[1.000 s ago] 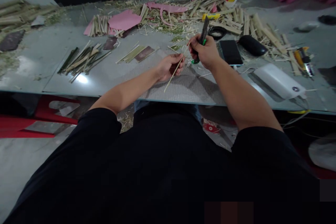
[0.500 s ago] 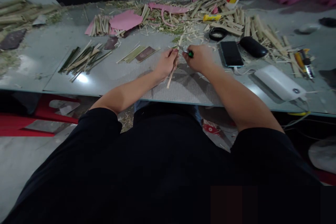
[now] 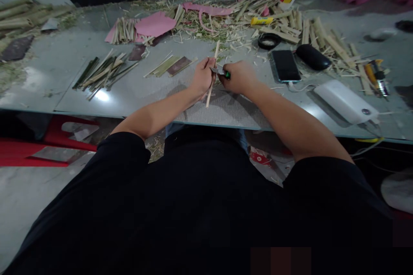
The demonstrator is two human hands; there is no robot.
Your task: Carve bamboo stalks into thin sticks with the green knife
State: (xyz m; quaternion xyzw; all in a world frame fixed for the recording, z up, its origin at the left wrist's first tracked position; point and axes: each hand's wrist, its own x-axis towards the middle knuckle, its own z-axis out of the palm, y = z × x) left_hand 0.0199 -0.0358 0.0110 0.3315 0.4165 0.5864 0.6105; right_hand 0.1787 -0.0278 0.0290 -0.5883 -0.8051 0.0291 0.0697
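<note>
A thin pale bamboo strip [image 3: 217, 49] stands slanted between my hands, its lower end near the table's front. My left hand [image 3: 203, 78] is closed around the strip at its middle. In my right hand [image 3: 239, 76] is a utility knife [image 3: 227, 74] with a green handle; its blade lies across the strip beside my left thumb. Left of my hands, a few flat strips and a dark brown sandpaper piece [image 3: 179, 66] rest on the table. A pile of split bamboo sticks [image 3: 105, 73] lies farther left.
Shavings, pink paper [image 3: 155, 24] and a yellow glue stick [image 3: 262, 20] cover the back of the table [image 3: 155, 103]. On the right are a tape roll [image 3: 269, 41], a phone [image 3: 285, 65], a black mouse-shaped case [image 3: 312, 56], a white power bank [image 3: 346, 101] and cutters [image 3: 377, 78].
The knife and my right hand have moved down and left, nearer my body, along the strip. More of the strip's upper end now shows above my left hand.
</note>
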